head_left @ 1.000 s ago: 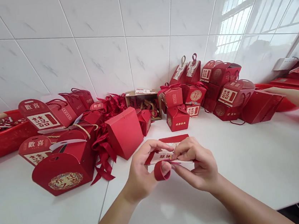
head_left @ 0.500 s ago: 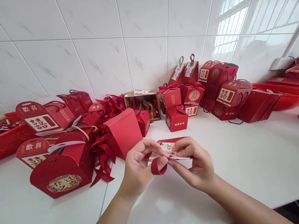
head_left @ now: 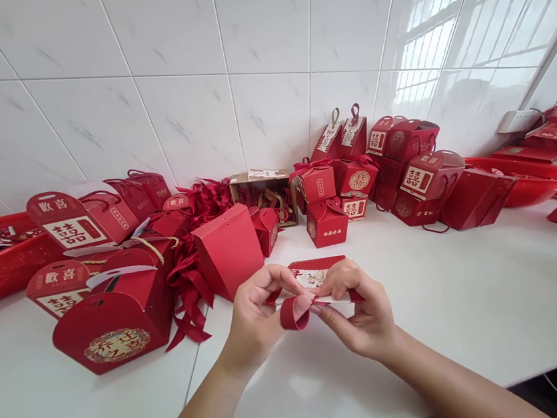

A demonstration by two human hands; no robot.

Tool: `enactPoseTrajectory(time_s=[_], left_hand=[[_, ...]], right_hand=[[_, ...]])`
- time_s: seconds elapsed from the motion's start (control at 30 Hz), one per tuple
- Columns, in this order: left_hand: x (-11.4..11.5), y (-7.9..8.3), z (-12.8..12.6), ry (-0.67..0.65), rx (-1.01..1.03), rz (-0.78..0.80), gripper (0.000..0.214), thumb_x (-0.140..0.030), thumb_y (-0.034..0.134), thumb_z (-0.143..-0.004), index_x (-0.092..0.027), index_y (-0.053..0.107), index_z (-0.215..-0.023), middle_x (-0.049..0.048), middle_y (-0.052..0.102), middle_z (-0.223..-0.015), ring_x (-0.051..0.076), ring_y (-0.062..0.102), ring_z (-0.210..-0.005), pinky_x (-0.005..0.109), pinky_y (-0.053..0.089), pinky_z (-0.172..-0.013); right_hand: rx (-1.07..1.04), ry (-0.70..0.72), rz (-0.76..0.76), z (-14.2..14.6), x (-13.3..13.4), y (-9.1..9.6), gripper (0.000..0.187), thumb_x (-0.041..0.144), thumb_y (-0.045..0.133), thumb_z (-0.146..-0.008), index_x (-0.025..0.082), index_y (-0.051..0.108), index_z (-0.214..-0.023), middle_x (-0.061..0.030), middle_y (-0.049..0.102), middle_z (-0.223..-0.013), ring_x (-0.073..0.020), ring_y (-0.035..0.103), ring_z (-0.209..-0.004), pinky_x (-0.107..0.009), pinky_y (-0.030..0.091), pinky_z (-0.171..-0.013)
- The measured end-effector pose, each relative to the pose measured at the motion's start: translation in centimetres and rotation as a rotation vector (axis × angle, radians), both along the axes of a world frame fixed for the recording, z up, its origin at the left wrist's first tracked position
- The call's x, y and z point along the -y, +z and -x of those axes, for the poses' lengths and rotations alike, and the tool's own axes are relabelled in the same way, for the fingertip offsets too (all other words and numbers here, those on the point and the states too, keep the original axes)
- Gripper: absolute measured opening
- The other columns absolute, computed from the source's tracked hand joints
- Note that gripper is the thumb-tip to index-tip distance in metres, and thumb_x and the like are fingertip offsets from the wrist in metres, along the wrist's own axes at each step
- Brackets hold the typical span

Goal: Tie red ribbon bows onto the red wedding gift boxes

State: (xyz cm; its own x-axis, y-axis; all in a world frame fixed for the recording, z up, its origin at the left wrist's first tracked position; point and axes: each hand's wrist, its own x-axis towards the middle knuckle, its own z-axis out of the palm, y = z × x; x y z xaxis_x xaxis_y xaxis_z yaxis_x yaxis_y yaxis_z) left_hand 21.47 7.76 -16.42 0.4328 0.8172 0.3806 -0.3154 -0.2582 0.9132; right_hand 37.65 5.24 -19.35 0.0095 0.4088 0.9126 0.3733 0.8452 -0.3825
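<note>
Centre frame, just over worktop [head_left: 469, 294]: our left hand [head_left: 255, 319] & right hand [head_left: 365, 313] both pinch red ribbon [head_left: 291, 316] against flat gift box [head_left: 315, 268]. Ribbon prob. soft, light, slippery; we'd grip beside loop.

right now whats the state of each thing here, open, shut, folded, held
left hand: pinched shut on the red ribbon
right hand: pinched shut on the red ribbon
red ribbon: curled into a loop between both hands
flat box: unfolded, flat
cardboard carton: open
front red box: assembled, closed
</note>
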Motion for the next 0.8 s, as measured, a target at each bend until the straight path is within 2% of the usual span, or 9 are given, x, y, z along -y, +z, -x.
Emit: enactPoseTrajectory(time_s=[0.13, 0.2, 0.27, 0.33, 0.4, 0.53, 0.67, 0.73, 0.8], left_hand=[[0.1, -0.3, -0.3, 0.065, -0.017, -0.114, 0.023, -0.026, 0.068, -0.082, -0.020, 0.047, -0.077, -0.0020, 0.060, -0.070, 0.011, 0.055, -0.065, 0.023, 0.045, -0.060], [-0.2, -0.9, -0.5, 0.167, -0.045, -0.231, 0.021, -0.023, 0.065, -0.084, -0.023, 0.048, -0.096, 0.0012, 0.063, -0.087, 0.014, 0.059, -0.081, 0.028, 0.047, -0.071], [-0.8, -2.0, -0.6, 0.299, -0.095, -0.419, 0.044, -0.020, 0.061, -0.085, -0.026, 0.039, -0.122, 0.0078, 0.059, -0.114, 0.020, 0.056, -0.104, 0.037, 0.044, -0.087], [-1.5, -3.2, -0.6, 0.388, -0.158, -0.631, 0.059, -0.016, 0.056, -0.086, -0.027, 0.027, -0.136, 0.0127, 0.048, -0.132, 0.024, 0.046, -0.119, 0.045, 0.036, -0.097], [-2.1, -4.2, -0.7, 0.400, -0.241, -0.767, 0.061, -0.011, 0.051, -0.085, -0.025, 0.024, -0.139, 0.0143, 0.043, -0.136, 0.026, 0.043, -0.122, 0.046, 0.034, -0.098], [-2.3, -5.4, -1.1, 0.315, -0.419, -0.808, 0.060, -0.003, 0.043, -0.083, -0.025, 0.027, -0.137, 0.0104, 0.050, -0.123, 0.022, 0.046, -0.113, 0.043, 0.038, -0.096], [-1.9, -5.7, -1.5, 0.198, -0.525, -0.803, 0.065, 0.002, 0.038, -0.079, -0.027, 0.029, -0.136, 0.0051, 0.055, -0.108, 0.019, 0.050, -0.103, 0.041, 0.041, -0.096], [-2.0, -5.8, -1.5, 0.186, -0.554, -0.795, 0.067, 0.003, 0.037, -0.079, -0.029, 0.028, -0.137, 0.0044, 0.055, -0.106, 0.019, 0.051, -0.100, 0.039, 0.044, -0.092], [-2.1, -5.8, -1.5, 0.190, -0.579, -0.785, 0.067, 0.002, 0.037, -0.079, -0.030, 0.027, -0.138, 0.0043, 0.055, -0.106, 0.018, 0.052, -0.097, 0.037, 0.046, -0.087]], right_hand=[[-0.037, -0.054, -0.031, 0.7, -0.1, -0.4, 0.027, 0.010, 0.067, -0.077, 0.024, 0.044, -0.082, -0.0005, 0.067, -0.074, -0.0169, 0.057, -0.065, -0.033, 0.046, -0.060], [-0.105, -0.085, 0.014, 0.6, -0.5, -0.4, 0.026, 0.013, 0.067, -0.079, 0.024, 0.044, -0.082, -0.0008, 0.067, -0.078, -0.0168, 0.060, -0.068, -0.032, 0.048, -0.062], [-0.201, -0.187, 0.117, -0.3, -1.3, -0.2, 0.022, 0.020, 0.067, -0.080, 0.024, 0.045, -0.082, 0.0000, 0.065, -0.077, -0.0160, 0.061, -0.068, -0.029, 0.048, -0.060], [-0.291, -0.406, 0.216, -2.5, -2.4, 0.3, 0.022, 0.028, 0.068, -0.078, 0.023, 0.047, -0.081, 0.0026, 0.060, -0.071, -0.0142, 0.057, -0.061, -0.026, 0.044, -0.055], [-0.353, -0.678, 0.262, -5.9, -3.6, 0.7, 0.025, 0.034, 0.070, -0.075, 0.022, 0.048, -0.080, 0.0048, 0.053, -0.066, -0.0126, 0.048, -0.056, -0.025, 0.039, -0.054], [-0.394, -1.003, 0.273, -13.9, -6.2, 0.4, 0.029, 0.039, 0.067, -0.074, 0.021, 0.047, -0.084, 0.0000, 0.055, -0.078, -0.0168, 0.052, -0.069, -0.032, 0.043, -0.068], [-0.177, -0.999, 0.147, -18.5, -8.0, -2.1, 0.050, 0.036, 0.059, -0.079, 0.018, 0.039, -0.121, -0.0127, 0.056, -0.114, -0.0252, 0.055, -0.106, -0.042, 0.043, -0.091], [0.011, -0.985, 0.125, -18.6, -8.3, -3.8, 0.062, 0.034, 0.058, -0.080, 0.018, 0.030, -0.133, -0.0174, 0.043, -0.132, -0.0287, 0.042, -0.127, -0.048, 0.038, -0.101], [0.162, -0.983, 0.232, -18.2, -8.3, -5.4, 0.066, 0.031, 0.059, -0.078, 0.022, 0.031, -0.137, -0.0172, 0.023, -0.145, -0.0325, 0.027, -0.138, -0.051, 0.035, -0.105]])
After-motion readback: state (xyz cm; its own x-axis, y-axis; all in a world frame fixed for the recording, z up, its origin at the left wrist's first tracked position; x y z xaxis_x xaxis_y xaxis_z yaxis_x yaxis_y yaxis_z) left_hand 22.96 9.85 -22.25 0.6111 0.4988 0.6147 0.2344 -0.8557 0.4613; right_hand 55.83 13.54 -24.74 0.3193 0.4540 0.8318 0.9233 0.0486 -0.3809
